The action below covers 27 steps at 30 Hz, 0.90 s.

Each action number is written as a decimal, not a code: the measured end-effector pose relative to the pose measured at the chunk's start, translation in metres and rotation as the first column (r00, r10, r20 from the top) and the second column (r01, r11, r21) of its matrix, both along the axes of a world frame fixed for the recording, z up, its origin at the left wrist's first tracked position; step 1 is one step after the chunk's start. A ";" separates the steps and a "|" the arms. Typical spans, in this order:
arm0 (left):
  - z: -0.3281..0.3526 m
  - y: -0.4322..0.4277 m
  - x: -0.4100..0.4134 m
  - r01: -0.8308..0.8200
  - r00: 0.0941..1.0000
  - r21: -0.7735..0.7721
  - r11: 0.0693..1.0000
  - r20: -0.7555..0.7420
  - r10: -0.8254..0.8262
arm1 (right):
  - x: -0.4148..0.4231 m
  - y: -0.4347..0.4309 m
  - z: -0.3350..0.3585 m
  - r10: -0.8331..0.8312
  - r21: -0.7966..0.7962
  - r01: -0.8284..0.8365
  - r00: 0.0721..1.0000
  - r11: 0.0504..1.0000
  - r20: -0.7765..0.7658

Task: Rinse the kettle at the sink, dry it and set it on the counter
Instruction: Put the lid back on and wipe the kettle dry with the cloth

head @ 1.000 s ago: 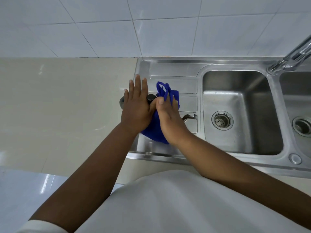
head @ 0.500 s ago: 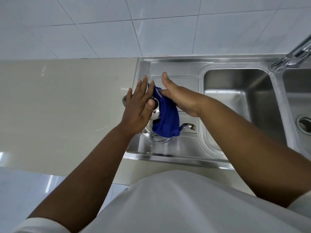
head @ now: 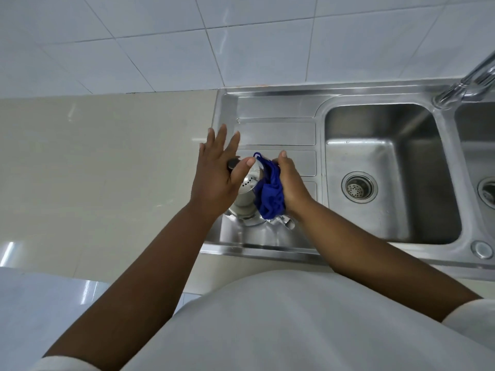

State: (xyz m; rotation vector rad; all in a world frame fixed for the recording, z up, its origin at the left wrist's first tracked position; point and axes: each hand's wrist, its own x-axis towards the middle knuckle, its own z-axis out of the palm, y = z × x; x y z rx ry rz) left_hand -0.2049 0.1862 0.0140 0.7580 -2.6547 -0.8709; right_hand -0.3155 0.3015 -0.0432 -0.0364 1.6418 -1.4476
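A shiny steel kettle [head: 245, 194] stands on the sink's drainboard [head: 276, 129], its spout [head: 288, 223] pointing toward me on the right. My left hand [head: 214, 178] lies flat against the kettle's left side, fingers straight, thumb across the top near the dark handle [head: 231, 164]. My right hand [head: 290, 183] grips a bunched blue cloth [head: 269, 194] and holds it against the kettle's right side. Most of the kettle's body is hidden by both hands and the cloth.
A beige counter [head: 107, 162] stretches to the left of the drainboard. To the right lies a steel sink basin [head: 401, 210] with a drain strainer [head: 359, 187], a second basin [head: 479, 145] beyond it, and a tap [head: 468, 81] at the far right. A white tiled wall [head: 241, 36] stands behind.
My right hand has drawn back from over the kettle's top to its right side, bunching the blue cloth there. My left hand stays flat on the kettle's left side.
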 end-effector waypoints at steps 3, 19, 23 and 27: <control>-0.002 0.005 0.002 -0.048 0.999 0.038 0.998 -0.021 0.049 | 0.007 -0.002 0.010 -0.135 0.029 0.136 0.990 0.990 -0.046; 0.003 -0.003 0.003 0.144 0.984 0.086 0.986 -0.122 -0.133 | 0.004 -0.021 0.046 0.167 -0.136 -0.255 0.871 0.957 -0.463; 0.002 -0.002 0.002 0.145 0.984 0.035 0.989 -0.112 -0.140 | -0.014 -0.029 0.051 0.270 -0.001 -0.281 0.925 0.960 -0.267; -0.001 -0.004 0.001 0.140 0.988 -0.015 0.990 -0.063 -0.141 | -0.019 -0.026 0.038 0.280 0.052 -0.275 0.945 0.960 -0.168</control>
